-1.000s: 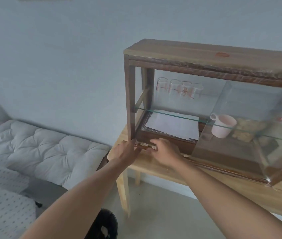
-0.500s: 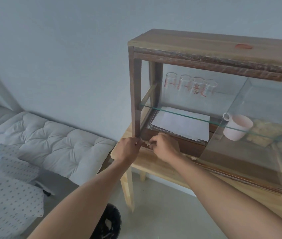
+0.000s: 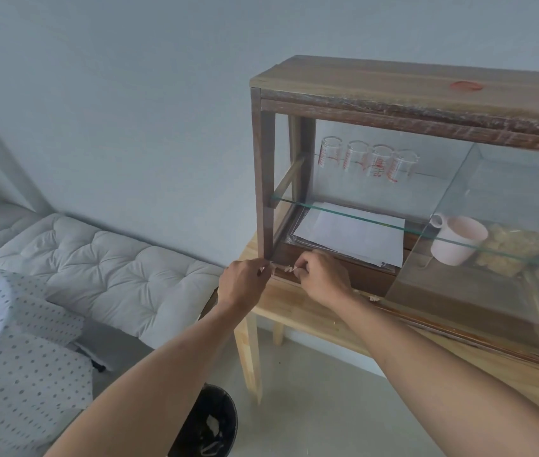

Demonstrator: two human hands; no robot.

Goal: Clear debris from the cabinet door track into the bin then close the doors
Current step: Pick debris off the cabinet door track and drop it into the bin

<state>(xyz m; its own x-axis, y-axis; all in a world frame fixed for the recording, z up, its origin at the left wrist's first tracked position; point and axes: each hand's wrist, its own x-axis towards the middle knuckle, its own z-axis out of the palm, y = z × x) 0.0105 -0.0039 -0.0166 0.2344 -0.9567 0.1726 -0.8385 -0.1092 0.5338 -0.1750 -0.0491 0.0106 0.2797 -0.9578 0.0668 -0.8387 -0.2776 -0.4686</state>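
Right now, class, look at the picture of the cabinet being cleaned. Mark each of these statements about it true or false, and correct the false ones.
1. Both hands are at the left end of the bottom door track. True: the left hand and right hand meet beside the cabinet's front left post.
2. The bin stands on the table. False: it stands on the floor, below the left forearm.
3. Four glass measuring cups stand in a row on the glass shelf. True.
4. The pink mug sits on top of the cabinet. False: it is inside, behind the glass door.
5. Paper sheets lie under the glass shelf. True.
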